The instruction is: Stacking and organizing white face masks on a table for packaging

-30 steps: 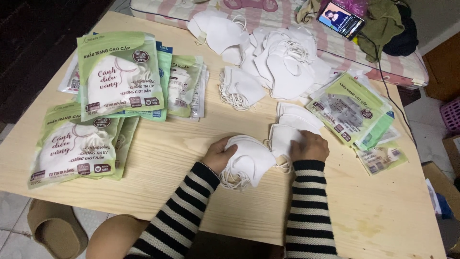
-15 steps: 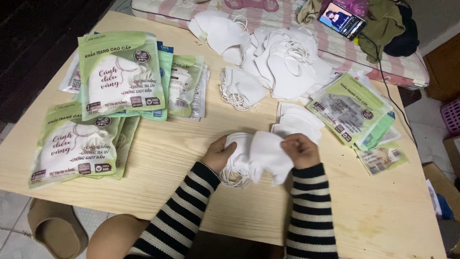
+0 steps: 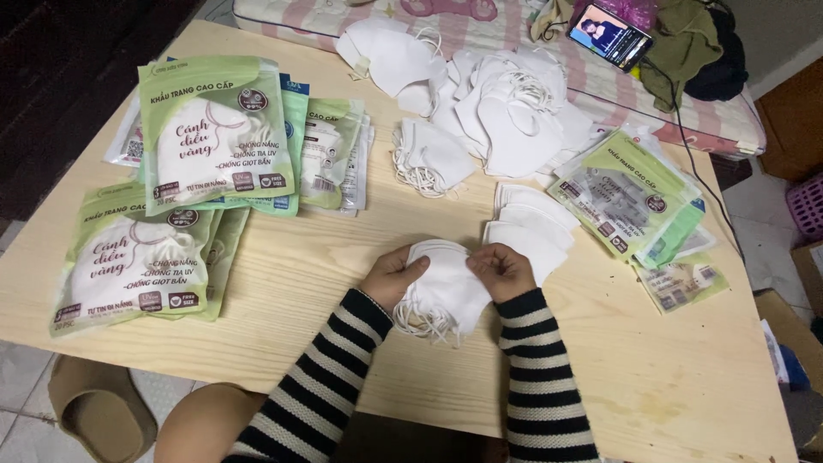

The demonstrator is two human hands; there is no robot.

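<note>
Both hands, left hand (image 3: 393, 276) and right hand (image 3: 503, 270), pinch a stack of white masks (image 3: 444, 290) closed-fingered, squaring its edges above the counter (image 3: 326, 257).

Light wooden table (image 3: 283, 283); pink striped mattress (image 3: 514, 34) behind; pale tiled floor (image 3: 17, 420).

Table (image 3: 283, 283): pale wood, matt, with fine grain lines.
Stack of masks (image 3: 441, 291): white soft cloth, matt, with thin elastic loops at the edge.
Loose masks (image 3: 506, 111): same white cloth, smooth and not shiny.
Packets (image 3: 214, 129): green and white plastic film, glossy, catching the light.
Sleeves (image 3: 540, 377): knitted cloth, black and white stripes, a little rough.
Phone (image 3: 610, 34): glossy glass screen.
</note>
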